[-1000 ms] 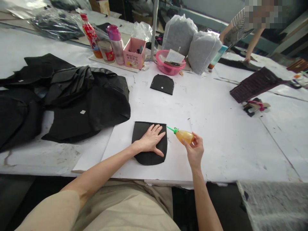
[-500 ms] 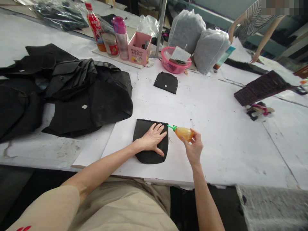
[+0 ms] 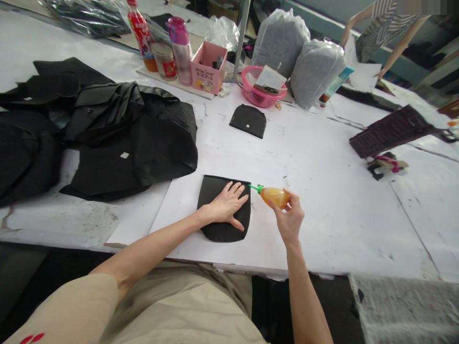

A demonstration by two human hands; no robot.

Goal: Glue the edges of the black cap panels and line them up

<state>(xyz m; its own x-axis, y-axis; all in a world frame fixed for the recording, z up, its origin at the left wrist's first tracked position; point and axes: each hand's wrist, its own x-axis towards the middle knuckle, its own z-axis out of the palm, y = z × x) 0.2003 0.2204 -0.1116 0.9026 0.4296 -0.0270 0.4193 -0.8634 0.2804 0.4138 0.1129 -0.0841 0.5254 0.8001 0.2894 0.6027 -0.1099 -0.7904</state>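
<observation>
- Your right grip [image 3: 291,220] is closed around the amber squeeze bottle [image 3: 274,197], thumb on the near side, fingers at its rounded end.
- Your left grip [image 3: 226,206] clasps nothing; you lay it palm down with fingers spread on the black panel [image 3: 208,191], thumb angled toward the panel's right edge.
- The panel lies flat on the worktop [image 3: 333,200] in front of you, straight edge away from you, rounded end toward you.
- The bottle is tilted nearly level above the worktop, its green nozzle [image 3: 255,188] pointing left at the panel's far right corner. You cannot tell from here whether the tip touches.
- Beyond the panel, well apart from it, you have a smaller black piece [image 3: 248,122] with a pale mark near its straight edge.
- To your left, black material [image 3: 161,143] lies in a loose, overlapping heap.
- Farther back stand a red-labelled bottle [image 3: 139,31], a jar [image 3: 164,62], a purple-topped bottle [image 3: 182,55] and a pink box [image 3: 209,71]; a pink basin [image 3: 263,97] sits right of the box.
- Two wrapped bundles [image 3: 317,74] stand behind and beside the basin.
- Far right, you see a co-worker's arm [image 3: 402,47].
</observation>
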